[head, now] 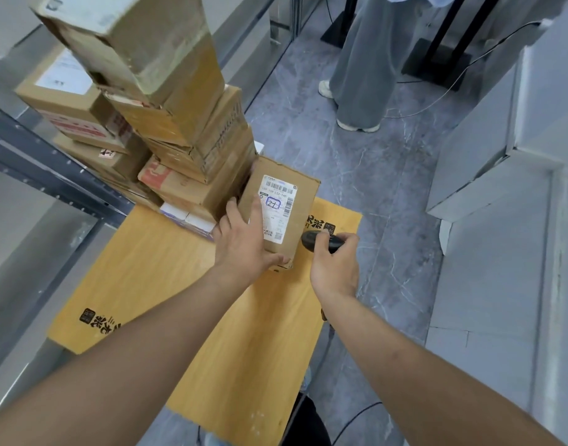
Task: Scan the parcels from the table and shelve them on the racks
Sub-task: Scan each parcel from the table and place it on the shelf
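Left hand [244, 239] clasps the near-left corner of a stiff, likely light cardboard parcel [286, 201] standing on the wooden table [167, 268] beside the tall stack of boxes [167, 101], best taken by its side edges, while right hand [335, 268] grips the scanner [321, 241].

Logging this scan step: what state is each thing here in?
Labelled parcel: standing on the table, label up, unshelved.
Left hand: holds the parcel's near side.
Right hand: grip closed round the scanner.
Scanner: held beside the parcel.
Box stack: piled high, leaning.
Table: bare at the near end.
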Demonstrator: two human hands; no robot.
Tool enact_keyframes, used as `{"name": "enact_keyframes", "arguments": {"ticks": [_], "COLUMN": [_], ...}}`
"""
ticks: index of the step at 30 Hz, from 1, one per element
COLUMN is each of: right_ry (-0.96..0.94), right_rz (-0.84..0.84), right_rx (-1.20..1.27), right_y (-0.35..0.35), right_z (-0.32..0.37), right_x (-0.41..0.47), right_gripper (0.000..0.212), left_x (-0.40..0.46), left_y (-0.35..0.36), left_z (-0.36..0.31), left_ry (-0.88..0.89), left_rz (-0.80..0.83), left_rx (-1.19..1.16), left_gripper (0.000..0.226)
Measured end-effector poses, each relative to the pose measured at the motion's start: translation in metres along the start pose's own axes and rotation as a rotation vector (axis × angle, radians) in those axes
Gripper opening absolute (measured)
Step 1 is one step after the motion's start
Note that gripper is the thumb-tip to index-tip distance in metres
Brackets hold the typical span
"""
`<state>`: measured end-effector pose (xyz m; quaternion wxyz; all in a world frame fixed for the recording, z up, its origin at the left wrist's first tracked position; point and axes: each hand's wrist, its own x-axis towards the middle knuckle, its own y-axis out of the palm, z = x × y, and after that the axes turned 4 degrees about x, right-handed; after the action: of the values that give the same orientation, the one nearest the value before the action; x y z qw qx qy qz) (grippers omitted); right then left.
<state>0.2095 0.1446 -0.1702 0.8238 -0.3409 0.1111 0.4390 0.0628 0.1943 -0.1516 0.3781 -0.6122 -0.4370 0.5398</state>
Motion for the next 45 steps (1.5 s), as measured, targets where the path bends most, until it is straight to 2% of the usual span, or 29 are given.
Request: {"name": "enact_keyframes", "arguments": {"ticks": [3, 5, 8, 11, 13, 21, 26, 34, 40, 45], "right_ry": [0.031, 0.051, 0.082, 0.102, 0.109, 0.11, 0.096, -0.012, -0.121, -0.193], "right_rz": [-0.013, -0.026, -0.036, -0.033, -0.025, -0.014, -0.002, -0.033, -0.033, -0.027], "right_rx": [-0.01, -0.012, -0.018, -0.054, -0.07, -0.033, -0.02, 0.125, 0.22, 0.272], "right_y": [-0.008, -0.015, -0.024, -0.028, -0.029, -0.04, -0.046, -0.075, -0.083, -0.086], "right_z": [-0.005, -0.01, -0.017, -0.021, -0.024, -0.024, -0.024, -0.015, -0.007, -0.005], "right_x": [0.003, 0.006, 0.011, 0.014, 0.013, 0.006, -0.006, -0.055, -0.128, -0.201], "right_gripper": [0.034, 0.036, 0.037, 0.036, 0.036, 0.036, 0.036, 0.028, 0.022, 0.023], "left_x": [-0.004, -0.005, -0.007, -0.011, -0.013, -0.009, -0.02, -0.073, -0.129, -0.189], "left_y": [-0.002, -0.001, 0.004, 0.008, 0.007, -0.01, -0.013, -0.003, -0.023, -0.036], "left_z": [-0.011, -0.014, -0.014, -0.016, -0.02, -0.014, -0.018, 0.013, 0.046, 0.081], "left_ry": [-0.005, 0.018, 0.068, 0.067, 0.036, 0.086, 0.175, 0.194, 0.295, 0.299], "left_rz": [-0.053, -0.105, -0.182, -0.132, -0.074, 0.153, 0.199, 0.125, 0.046, -0.026], "left_rx": [-0.007, -0.057, -0.237, -0.408, -0.439, -0.227, -0.224, -0.41, -0.508, -0.543], "left_gripper": [0.15, 0.133, 0.088, 0.076, 0.072, 0.081, 0.084, 0.08, 0.081, 0.081]}}
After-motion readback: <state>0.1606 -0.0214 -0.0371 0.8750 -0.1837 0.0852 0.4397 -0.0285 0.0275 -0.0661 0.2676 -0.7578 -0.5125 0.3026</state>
